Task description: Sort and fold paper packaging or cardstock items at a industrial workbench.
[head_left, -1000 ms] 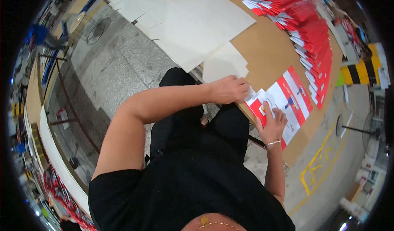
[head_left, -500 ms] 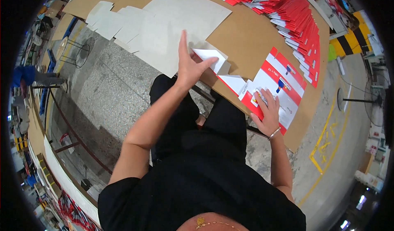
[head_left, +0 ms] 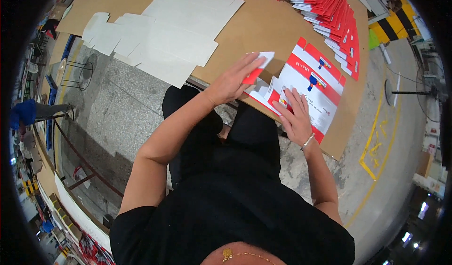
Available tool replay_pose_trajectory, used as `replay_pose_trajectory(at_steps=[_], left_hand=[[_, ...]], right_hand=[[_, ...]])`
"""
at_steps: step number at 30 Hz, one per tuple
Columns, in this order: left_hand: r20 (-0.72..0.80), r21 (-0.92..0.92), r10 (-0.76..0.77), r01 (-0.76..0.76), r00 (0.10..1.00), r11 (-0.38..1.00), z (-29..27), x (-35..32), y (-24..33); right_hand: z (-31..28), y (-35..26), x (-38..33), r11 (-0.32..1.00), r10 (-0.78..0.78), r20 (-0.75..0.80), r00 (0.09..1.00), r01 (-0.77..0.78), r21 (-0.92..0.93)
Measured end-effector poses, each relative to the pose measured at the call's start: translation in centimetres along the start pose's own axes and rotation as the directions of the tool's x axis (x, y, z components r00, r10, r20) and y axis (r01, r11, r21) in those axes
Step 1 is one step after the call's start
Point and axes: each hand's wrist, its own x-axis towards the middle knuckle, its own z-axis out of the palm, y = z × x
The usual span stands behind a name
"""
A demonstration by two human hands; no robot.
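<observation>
Left hand (head_left: 229, 83) against flap (head_left: 266, 60), grip unclear; right hand (head_left: 296, 116) outspread on carton (head_left: 311, 82), far edge toward upper right, long axis uncertain.

The carton (head_left: 322, 93) had red and white bands with blue printed shapes, and the pile (head_left: 329, 24) beyond it was also red and white. The sheets (head_left: 181, 22) were plain off-white, the table (head_left: 259, 24) brown and the shirt (head_left: 230, 208) solid black. The floor (head_left: 129, 107) was speckled grey, and a panel (head_left: 396, 22) bore yellow and black stripes.
</observation>
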Motion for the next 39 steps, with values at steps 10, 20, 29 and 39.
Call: replay_pose_trajectory(at_steps=[10,20,29,39], left_hand=[[-0.191,0.139,0.013,0.014,0.982,0.99,-0.5,-0.4,-1.9],[0.339,0.216,0.139,-0.22,0.93,0.951,-0.6,0.1,-0.6],[0.363,0.462,0.081,-0.255,0.928,0.85,0.8,-0.6,-0.4],[0.412,0.476,-0.04,-0.178,0.91,0.861,0.9,-0.5,-0.2]], right_hand=[[-0.1,0.3,-0.3,1.0,-0.015,0.017,1.0,0.015,-0.009],[0.0,-0.3,0.0,0.996,-0.018,0.011,1.0,0.019,-0.089],[-0.4,-1.1,0.6,0.991,0.017,0.062,0.998,-0.008,-0.136],[-0.2,-0.6,0.4,0.99,-0.009,0.069,0.998,0.019,-0.138]])
